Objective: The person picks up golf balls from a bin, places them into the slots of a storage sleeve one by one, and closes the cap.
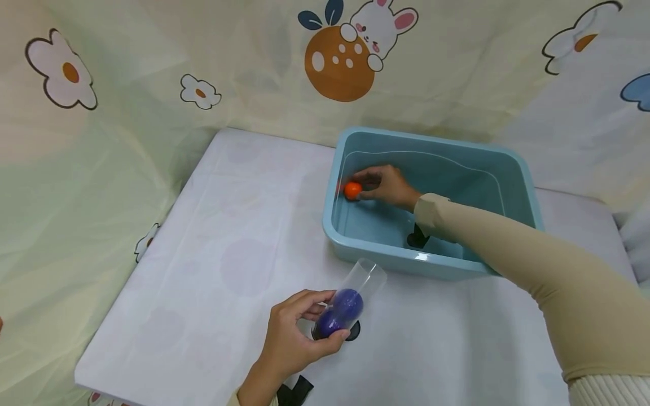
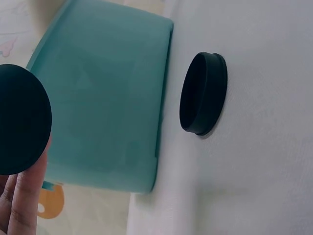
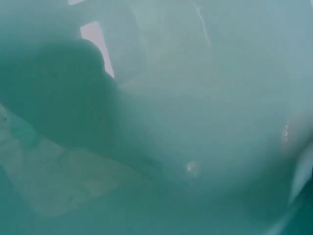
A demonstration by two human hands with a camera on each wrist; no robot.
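Note:
My left hand (image 1: 297, 332) grips a clear plastic tube (image 1: 367, 277) tilted up to the right. Inside its lower part sit two purple balls (image 1: 348, 305). The tube's black end cap (image 2: 24, 120) fills the left edge of the left wrist view, with fingers beside it. A loose black lid (image 2: 203, 93) lies on the table, partly hidden behind the tube in the head view. Inside the blue bin (image 1: 386, 251), my right hand (image 1: 388, 187) has its thumb and fingers around an orange ball (image 1: 352, 190) near the left wall.
The white-covered table (image 1: 203, 254) extends left and in front of the bin. A patterned cloth (image 1: 254, 62) hangs behind the table and along its left side. The right wrist view shows mainly blurred, glossy bin surface (image 3: 220, 98).

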